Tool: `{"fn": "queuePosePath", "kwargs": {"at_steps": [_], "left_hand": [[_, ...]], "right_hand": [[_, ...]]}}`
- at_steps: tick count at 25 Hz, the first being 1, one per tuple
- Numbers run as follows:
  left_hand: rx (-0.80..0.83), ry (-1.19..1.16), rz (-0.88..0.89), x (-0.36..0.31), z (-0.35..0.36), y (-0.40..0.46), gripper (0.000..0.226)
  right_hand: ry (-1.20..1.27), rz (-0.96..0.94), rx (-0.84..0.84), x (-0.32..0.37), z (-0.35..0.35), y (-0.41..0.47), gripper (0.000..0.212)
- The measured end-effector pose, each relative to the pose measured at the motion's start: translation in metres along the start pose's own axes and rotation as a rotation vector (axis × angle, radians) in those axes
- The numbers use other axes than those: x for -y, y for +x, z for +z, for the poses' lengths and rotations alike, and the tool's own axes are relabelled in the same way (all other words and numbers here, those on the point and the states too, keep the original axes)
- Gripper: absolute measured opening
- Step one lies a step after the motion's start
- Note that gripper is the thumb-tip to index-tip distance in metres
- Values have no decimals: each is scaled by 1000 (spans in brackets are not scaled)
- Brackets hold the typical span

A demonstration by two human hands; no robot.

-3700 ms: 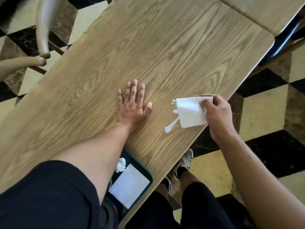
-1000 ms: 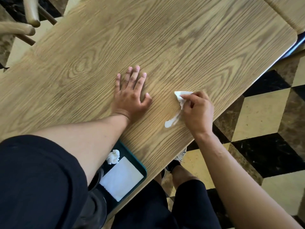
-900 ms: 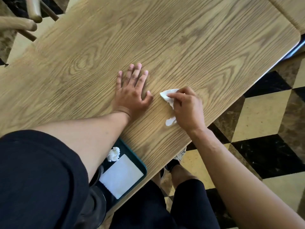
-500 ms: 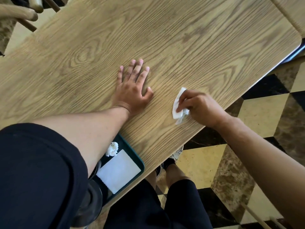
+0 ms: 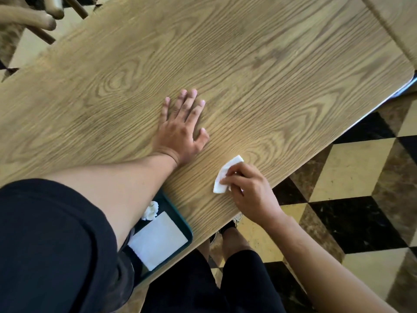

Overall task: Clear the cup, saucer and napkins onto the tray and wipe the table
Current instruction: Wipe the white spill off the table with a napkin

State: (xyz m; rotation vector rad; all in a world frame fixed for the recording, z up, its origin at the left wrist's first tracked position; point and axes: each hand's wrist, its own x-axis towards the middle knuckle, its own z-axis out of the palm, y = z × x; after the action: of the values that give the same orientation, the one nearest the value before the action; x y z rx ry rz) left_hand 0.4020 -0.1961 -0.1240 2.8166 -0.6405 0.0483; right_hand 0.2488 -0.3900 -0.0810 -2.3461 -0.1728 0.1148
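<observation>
Counting two hands [image 5: 180, 132] [image 5: 252, 190], three napkins [image 5: 225, 175] [image 5: 158, 239] [image 5: 150, 210].

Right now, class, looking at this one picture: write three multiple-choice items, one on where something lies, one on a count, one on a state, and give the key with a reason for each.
1. Where is the tray?
A. At the near edge of the table, partly under the left arm
B. On the floor
C. On the chair

2. How many flat, unfolded napkins lie on the tray?
A. None
B. One
C. Three

3. What is the left hand doing?
A. Gripping a cup
B. Holding the tray
C. Lying flat, fingers spread, on the table

Key:
1 A, its teal rim shows at the table's near edge below the forearm.
2 B, one flat white napkin lies there beside a crumpled wad.
3 C, the palm is down and holds nothing, while the right hand presses a folded napkin to the wood.
</observation>
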Motion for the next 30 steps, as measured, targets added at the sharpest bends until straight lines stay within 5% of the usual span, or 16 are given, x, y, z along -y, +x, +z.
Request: {"fn": "queuePosePath", "kwargs": {"at_steps": [3,10,12,15,17,22,24,28,30], "left_hand": [[9,-4,-5,0,0,0,70],[-14,7,2,-1,2,2,69],[-11,-9,-2,1,1,1,69],[-10,-10,4,0,1,0,68],[-10,-8,1,0,1,0,68],[0,-8,1,0,0,0,67],[8,-1,3,0,-1,0,67],[29,-29,-6,0,-1,1,69],[30,-32,-7,0,-2,0,69]], "right_hand": [[-82,-156,142,-24,-32,8,23],[-131,340,-360,-55,-48,74,26],[-85,243,-276,-33,-25,52,23],[-68,-185,106,-17,-15,5,26],[-87,-255,172,-36,-36,13,26],[-68,481,-381,-68,-72,98,30],[-13,533,-439,-55,-59,108,30],[-47,166,-130,-8,-16,39,20],[-42,127,-44,5,-13,9,13]]}}
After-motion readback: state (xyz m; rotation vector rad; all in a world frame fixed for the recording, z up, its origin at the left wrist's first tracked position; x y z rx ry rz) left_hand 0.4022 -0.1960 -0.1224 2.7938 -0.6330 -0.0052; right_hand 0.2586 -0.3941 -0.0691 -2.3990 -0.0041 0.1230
